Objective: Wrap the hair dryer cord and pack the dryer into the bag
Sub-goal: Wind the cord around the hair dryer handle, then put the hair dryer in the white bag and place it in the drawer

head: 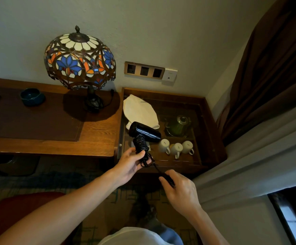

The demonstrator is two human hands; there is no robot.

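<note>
A black hair dryer (144, 132) is held upright over the glass-topped cabinet, its barrel pointing right. Its black cord (141, 145) is coiled in several turns around the handle. My left hand (130, 164) grips the bottom of the handle, just below the coils. A short loose stretch of cord runs down and right to the plug end, which my right hand (179, 189) pinches between thumb and fingers. A white cloth bag (139, 110) lies flat on the glass top just behind the dryer.
A glass-topped cabinet (209, 124) shows three white cups (176, 148) and a green teapot (179, 125) under the glass. A stained-glass lamp (80, 59) and a dark bowl (32, 96) stand on the wooden desk (94, 137) at left. Wall sockets (144, 70) sit behind; curtains (267, 85) hang right.
</note>
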